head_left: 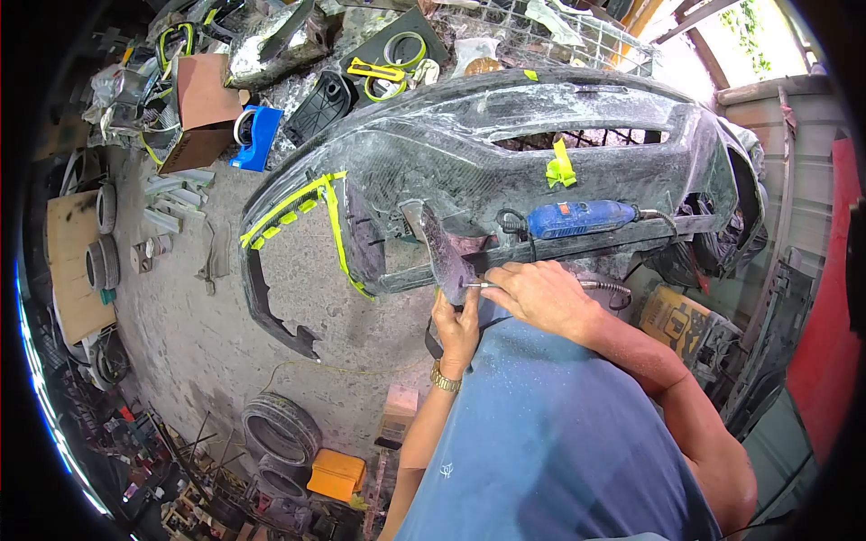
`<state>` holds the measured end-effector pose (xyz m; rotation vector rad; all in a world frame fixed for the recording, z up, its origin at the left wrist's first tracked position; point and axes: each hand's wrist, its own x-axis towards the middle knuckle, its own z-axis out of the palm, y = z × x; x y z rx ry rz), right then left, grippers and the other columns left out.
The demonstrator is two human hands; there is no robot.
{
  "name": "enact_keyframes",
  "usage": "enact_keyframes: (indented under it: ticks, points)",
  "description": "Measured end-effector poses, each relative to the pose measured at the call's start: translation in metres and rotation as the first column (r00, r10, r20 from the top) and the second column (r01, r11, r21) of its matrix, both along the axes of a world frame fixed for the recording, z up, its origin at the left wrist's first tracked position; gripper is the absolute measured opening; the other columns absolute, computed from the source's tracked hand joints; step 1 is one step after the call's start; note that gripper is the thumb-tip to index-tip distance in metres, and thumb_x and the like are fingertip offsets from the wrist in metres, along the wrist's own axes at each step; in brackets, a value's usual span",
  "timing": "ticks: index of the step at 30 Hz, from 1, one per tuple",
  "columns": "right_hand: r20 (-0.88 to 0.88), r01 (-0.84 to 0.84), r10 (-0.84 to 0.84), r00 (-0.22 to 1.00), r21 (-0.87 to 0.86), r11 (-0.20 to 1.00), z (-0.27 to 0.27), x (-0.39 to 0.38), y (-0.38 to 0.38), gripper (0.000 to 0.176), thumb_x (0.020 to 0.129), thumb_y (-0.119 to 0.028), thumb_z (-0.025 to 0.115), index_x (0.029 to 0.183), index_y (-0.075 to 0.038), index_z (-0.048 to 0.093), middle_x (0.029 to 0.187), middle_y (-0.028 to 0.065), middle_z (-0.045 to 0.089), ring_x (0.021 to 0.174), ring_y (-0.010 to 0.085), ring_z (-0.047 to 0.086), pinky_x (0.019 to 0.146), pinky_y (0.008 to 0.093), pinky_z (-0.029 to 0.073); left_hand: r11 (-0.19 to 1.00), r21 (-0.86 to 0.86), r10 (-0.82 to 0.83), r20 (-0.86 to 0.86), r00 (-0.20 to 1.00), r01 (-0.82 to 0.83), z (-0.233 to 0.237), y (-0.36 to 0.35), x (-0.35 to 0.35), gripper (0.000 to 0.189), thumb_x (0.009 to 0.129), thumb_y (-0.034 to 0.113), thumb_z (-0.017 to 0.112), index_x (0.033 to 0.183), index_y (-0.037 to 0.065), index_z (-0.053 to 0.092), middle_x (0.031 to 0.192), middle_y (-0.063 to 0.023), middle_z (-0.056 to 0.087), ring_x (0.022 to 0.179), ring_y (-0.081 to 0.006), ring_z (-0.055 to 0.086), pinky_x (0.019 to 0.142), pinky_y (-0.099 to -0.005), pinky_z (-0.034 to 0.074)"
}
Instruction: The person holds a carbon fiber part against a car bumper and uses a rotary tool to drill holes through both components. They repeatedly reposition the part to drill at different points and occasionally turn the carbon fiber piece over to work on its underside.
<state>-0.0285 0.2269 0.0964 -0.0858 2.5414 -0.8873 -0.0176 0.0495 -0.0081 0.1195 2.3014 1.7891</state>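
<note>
My left hand (pixel 456 332) grips the lower end of a dark, dusty curved piece (pixel 440 251) from below. In my right hand (pixel 532 290) is the thin metal handpiece (pixel 481 285) of a rotary tool, its tip at the lower end of that piece. A flexible shaft (pixel 606 287) runs from behind my right hand. The blue rotary tool body (pixel 582 219) lies on a large dark bumper (pixel 433 153) coated in pale dust. Yellow-green tape (pixel 336 225) lines the bumper's left opening, and another tape strip (pixel 560 166) sticks to its upper face.
Tape rolls (pixel 404 50), a blue dispenser (pixel 256 138) and a cardboard box (pixel 200 99) lie beyond the bumper. Tyres (pixel 281 431) and an orange box (pixel 336 475) stand on the floor at lower left. A yellow carton (pixel 675 320) is at right.
</note>
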Motion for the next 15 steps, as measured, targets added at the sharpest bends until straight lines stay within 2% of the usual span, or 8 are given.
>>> enact_keyframes:
  ticks: [4,7,12,15]
  points:
    - [0.018,0.01,-0.01,1.0,0.002,1.0,0.0017,0.0,0.0002,0.031,0.097,-0.031,0.052,0.097,-0.002,0.062,0.093,0.0151,0.069,0.084,0.0359,0.068,0.071,0.0476,0.054,1.0,-0.024,-0.014,-0.01,1.0,0.014,0.0022,-0.0001,0.0002,0.01,0.09,0.002,0.064,0.1,-0.001,0.064,0.09,-0.011,0.066,0.079,-0.0215,0.062,0.069,-0.0338,0.048]
    - [0.043,0.003,-0.002,0.999,-0.01,1.0,0.0024,0.0,-0.001,0.031,0.097,-0.031,0.053,0.098,-0.002,0.062,0.094,0.0153,0.069,0.085,0.0363,0.067,0.071,0.0479,0.054,1.0,-0.031,-0.004,0.067,0.998,0.006,0.0054,-0.0015,0.0004,0.009,0.09,0.001,0.064,0.099,-0.002,0.064,0.091,-0.0116,0.066,0.08,-0.022,0.063,0.07,-0.0342,0.048]
    - [0.009,0.011,-0.011,1.0,-0.013,1.0,-0.0027,-0.0005,0.0025,0.031,0.097,-0.031,0.053,0.097,-0.002,0.062,0.093,0.0153,0.069,0.084,0.0363,0.068,0.07,0.0473,0.054,1.0,-0.028,-0.01,0.009,1.0,0.01,0.0006,-0.001,0.0003,0.011,0.09,0.001,0.064,0.1,-0.002,0.064,0.091,-0.0118,0.066,0.081,-0.0211,0.063,0.07,-0.0341,0.048]
    - [-0.018,0.02,-0.02,1.0,-0.004,1.0,-0.0049,0.0004,0.0016,0.03,0.097,-0.031,0.052,0.097,-0.002,0.062,0.093,0.0151,0.069,0.084,0.0366,0.067,0.07,0.0477,0.054,1.0,-0.005,-0.003,0.056,0.998,0.003,-0.0008,-0.0012,0.0012,0.011,0.09,0.001,0.064,0.1,-0.002,0.064,0.091,-0.0117,0.066,0.08,-0.0208,0.063,0.07,-0.0337,0.048]
